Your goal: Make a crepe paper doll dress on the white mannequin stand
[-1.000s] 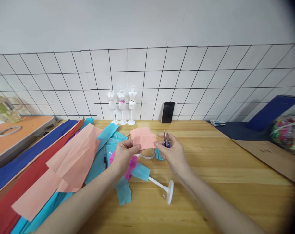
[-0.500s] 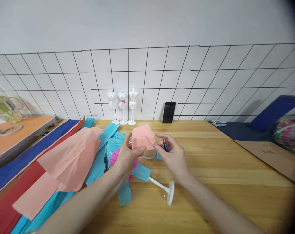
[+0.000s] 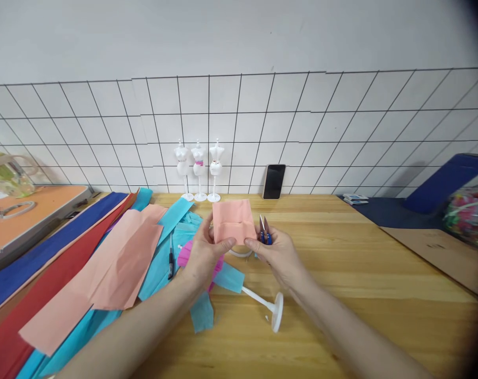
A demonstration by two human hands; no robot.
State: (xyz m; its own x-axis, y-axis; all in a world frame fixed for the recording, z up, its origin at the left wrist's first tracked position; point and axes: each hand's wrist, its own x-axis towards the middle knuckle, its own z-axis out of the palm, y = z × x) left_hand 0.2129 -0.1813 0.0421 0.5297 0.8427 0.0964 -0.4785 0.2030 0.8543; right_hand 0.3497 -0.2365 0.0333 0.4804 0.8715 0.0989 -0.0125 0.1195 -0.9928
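Observation:
A small pink paper piece (image 3: 233, 218) with creases is stretched between both hands above the table. My left hand (image 3: 204, 250) pinches its lower left corner. My right hand (image 3: 276, 252) grips its lower right corner between thumb and fingers, and also keeps blue-handled scissors (image 3: 265, 231), blades slightly apart and pointing up. Behind and below the hands, a roll of white tape (image 3: 241, 254) shows in part. A mannequin stand (image 3: 277, 311) lies on its side, with blue paper (image 3: 231, 278) around its stem and magenta paper (image 3: 184, 253) partly hidden by my left wrist.
Pink sheets (image 3: 116, 263), red paper (image 3: 37, 310) and blue paper (image 3: 57, 242) cover the left. A black pen (image 3: 171, 263) lies on cyan paper. Three white mannequins (image 3: 198, 168) and a phone (image 3: 274, 181) stand at the wall. Brown cardboard (image 3: 436, 252) is right.
The pink piece has been spread flatter and faces the camera more squarely. My right hand has shifted its grip to the lower corner, and the scissors now stand out more clearly.

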